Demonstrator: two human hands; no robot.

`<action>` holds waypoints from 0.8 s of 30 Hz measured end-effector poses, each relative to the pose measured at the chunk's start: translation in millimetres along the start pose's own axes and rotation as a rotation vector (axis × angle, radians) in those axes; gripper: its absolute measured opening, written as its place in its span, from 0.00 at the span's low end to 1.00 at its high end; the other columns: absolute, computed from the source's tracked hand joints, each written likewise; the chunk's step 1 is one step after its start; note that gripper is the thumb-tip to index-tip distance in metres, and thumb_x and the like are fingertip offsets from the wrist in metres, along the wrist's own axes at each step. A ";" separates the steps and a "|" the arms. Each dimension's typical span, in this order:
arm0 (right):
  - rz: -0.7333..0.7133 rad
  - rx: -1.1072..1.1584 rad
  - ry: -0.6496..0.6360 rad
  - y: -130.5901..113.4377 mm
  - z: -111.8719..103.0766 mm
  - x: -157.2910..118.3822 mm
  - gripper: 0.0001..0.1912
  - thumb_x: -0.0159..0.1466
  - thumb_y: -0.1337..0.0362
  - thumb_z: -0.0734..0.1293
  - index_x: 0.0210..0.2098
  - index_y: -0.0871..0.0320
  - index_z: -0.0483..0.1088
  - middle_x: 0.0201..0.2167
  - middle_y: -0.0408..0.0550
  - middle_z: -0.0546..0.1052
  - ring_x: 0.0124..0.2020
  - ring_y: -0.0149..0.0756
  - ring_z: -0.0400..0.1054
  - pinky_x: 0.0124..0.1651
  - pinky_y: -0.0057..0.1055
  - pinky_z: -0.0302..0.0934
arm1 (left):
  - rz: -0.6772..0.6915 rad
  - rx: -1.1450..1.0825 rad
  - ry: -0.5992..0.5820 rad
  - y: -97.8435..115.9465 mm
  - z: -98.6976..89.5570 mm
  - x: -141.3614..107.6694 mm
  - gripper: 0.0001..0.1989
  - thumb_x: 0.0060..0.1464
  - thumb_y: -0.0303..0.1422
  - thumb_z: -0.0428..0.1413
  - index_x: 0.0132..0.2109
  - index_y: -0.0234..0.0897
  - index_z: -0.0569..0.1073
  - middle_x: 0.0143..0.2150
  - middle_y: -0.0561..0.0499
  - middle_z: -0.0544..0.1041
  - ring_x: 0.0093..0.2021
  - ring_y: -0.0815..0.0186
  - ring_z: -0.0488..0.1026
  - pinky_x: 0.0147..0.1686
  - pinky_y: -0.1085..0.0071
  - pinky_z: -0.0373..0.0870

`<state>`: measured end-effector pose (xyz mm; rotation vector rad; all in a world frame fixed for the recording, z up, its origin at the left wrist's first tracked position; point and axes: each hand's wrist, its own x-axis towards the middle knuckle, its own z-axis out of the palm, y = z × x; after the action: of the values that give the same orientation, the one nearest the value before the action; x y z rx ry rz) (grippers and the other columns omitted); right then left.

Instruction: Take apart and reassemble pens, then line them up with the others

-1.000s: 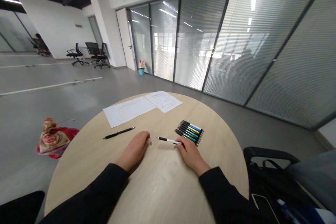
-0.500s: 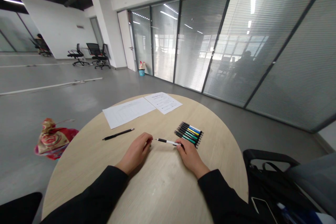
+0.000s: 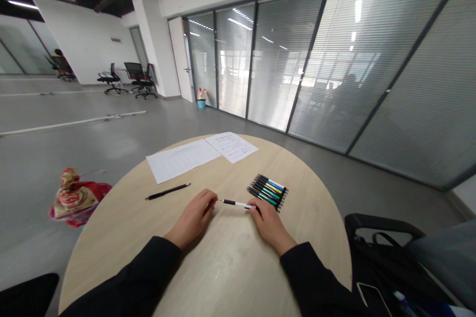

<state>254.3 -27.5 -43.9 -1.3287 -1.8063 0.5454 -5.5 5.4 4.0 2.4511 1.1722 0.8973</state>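
A white pen [image 3: 238,203] with a black grip lies across the gap between my hands, its tip pointing left. My right hand [image 3: 268,219] is closed around the pen's rear end. Just left of the tip is my left hand [image 3: 197,215], fingers curled and pressed together; whether anything small is between them is hidden. Beyond my right hand, a row of several pens [image 3: 267,189] with blue, yellow and green barrels lies side by side. To the left of my left hand, a single black pen [image 3: 168,191] rests on the round table [image 3: 223,277].
Two printed paper sheets [image 3: 182,159] lie at the table's far side. A chair with a black armrest [image 3: 383,220] stands at the right, with a phone [image 3: 373,298] on it. On the floor at the left sits a red and gold bag [image 3: 76,198].
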 end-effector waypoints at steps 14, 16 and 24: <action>-0.027 0.012 -0.014 2.6 1.4 0.3 0.10 0.69 0.67 0.61 0.43 0.57 0.74 0.41 0.50 0.78 0.45 0.41 0.71 0.51 0.35 0.62 | -0.057 -0.089 -0.003 10.6 6.0 -0.4 0.07 0.65 0.34 0.49 0.41 0.39 0.70 0.38 0.48 0.76 0.37 0.62 0.73 0.40 0.65 0.72; -0.023 0.018 -0.012 2.6 1.0 0.6 0.10 0.69 0.67 0.61 0.44 0.57 0.74 0.41 0.50 0.78 0.45 0.41 0.71 0.51 0.35 0.62 | -0.084 -0.091 0.009 11.6 6.7 -0.3 0.07 0.64 0.35 0.50 0.43 0.39 0.70 0.39 0.48 0.77 0.38 0.61 0.74 0.41 0.64 0.72; -0.003 0.022 -0.008 1.1 -0.8 1.1 0.09 0.69 0.67 0.61 0.43 0.56 0.74 0.40 0.49 0.78 0.43 0.41 0.71 0.48 0.34 0.62 | -0.065 -0.023 0.036 2.4 6.6 0.3 0.08 0.65 0.34 0.48 0.43 0.38 0.70 0.40 0.46 0.75 0.38 0.61 0.72 0.41 0.62 0.72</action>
<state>255.4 -26.2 -43.8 -1.3106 -1.8041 0.5680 0.3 4.2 0.2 2.3739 1.2387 0.9347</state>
